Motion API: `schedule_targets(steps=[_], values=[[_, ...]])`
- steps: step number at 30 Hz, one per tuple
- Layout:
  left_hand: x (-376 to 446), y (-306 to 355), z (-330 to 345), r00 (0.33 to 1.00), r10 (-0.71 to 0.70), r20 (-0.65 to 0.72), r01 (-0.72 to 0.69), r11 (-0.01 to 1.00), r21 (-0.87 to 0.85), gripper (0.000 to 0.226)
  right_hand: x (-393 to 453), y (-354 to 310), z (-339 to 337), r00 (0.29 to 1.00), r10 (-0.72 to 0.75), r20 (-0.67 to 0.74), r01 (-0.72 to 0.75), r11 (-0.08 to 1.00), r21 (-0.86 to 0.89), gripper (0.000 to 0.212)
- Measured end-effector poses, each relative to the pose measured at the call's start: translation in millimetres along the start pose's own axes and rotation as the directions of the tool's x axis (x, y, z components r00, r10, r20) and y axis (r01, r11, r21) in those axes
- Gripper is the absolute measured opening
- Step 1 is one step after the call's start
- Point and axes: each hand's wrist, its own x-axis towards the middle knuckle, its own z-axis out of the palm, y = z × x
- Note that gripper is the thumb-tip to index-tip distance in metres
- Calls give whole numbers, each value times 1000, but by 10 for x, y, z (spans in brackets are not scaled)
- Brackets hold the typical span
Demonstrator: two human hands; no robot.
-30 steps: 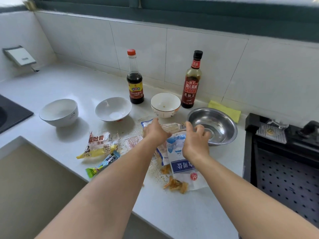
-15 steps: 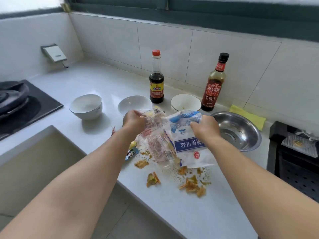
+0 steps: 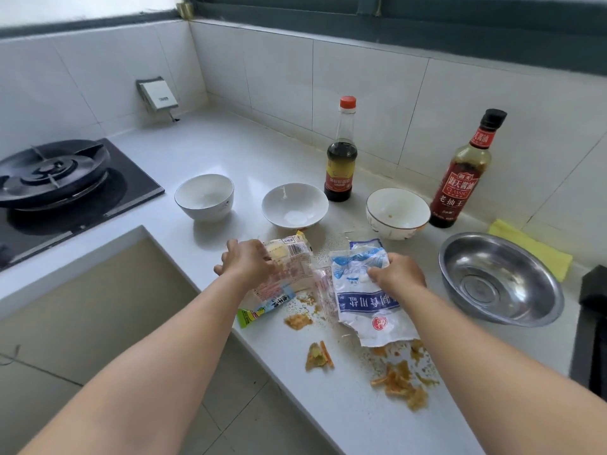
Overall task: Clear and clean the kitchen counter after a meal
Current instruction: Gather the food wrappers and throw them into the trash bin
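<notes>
My left hand (image 3: 248,262) is closed on a bunch of clear and yellow snack wrappers (image 3: 289,267) just above the white counter (image 3: 230,152). A green-tipped wrapper (image 3: 259,311) hangs from that bunch at the counter's front edge. My right hand (image 3: 395,274) grips the top of a white and blue salt bag (image 3: 368,307), whose torn lower end rests on the counter. Orange food scraps (image 3: 399,382) and crumbs (image 3: 299,321) lie scattered in front of the bag. Three white bowls (image 3: 204,197) (image 3: 295,205) (image 3: 397,213) stand in a row behind my hands.
Two dark sauce bottles (image 3: 341,156) (image 3: 461,175) stand by the tiled wall. A steel basin (image 3: 499,279) sits at the right with a yellow cloth (image 3: 532,251) behind it. A gas hob (image 3: 56,178) is at the left, a black rack (image 3: 591,323) at the far right edge.
Both hands have gathered and lifted the wrappers and the salt bag off the counter, uncovering scraps beneath. The view has swung left, bringing the hob into sight.
</notes>
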Motion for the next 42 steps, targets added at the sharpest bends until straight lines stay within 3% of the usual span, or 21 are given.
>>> schedule_targets(steps=[7,11,14,17,19,22,28,30,33,36,42], values=[[74,6,131,997,73,-35,-68,988,142,13,89,69,32,998,-12,-58,6,996,-92,25],[62,24,123,990,102,-93,-91,989,121,10,110,86,26,995,-18,-95,3,989,-150,30],[31,56,38,988,86,-126,-89,996,-19,11,70,36,-13,994,83,-76,-92,989,-116,50],[-53,118,-103,989,40,-146,-70,976,-205,32,-4,17,-34,989,129,-71,-134,988,-78,60],[-116,148,-189,992,-9,-129,-36,938,-344,41,-25,11,-44,988,131,-82,-137,988,-72,53],[-215,113,-266,997,-71,-22,55,908,-416,29,-105,-35,-104,993,81,-82,-86,994,-63,30],[-417,-2,-336,974,-137,183,212,838,-502,24,-336,-264,-338,995,23,-101,2,970,241,26],[-487,-26,-320,969,-133,209,224,832,-507,19,-443,-329,-368,994,39,-99,5,911,413,19],[-575,-26,-266,964,-94,249,213,833,-510,20,-583,-375,-304,995,84,51,-97,755,648,28],[-673,-27,-146,955,-141,260,246,867,-433,24,-713,-368,-170,982,85,170,-172,784,596,30],[-640,-32,194,955,-213,206,266,923,-279,29,-751,-347,136,981,135,140,-174,929,328,20]])
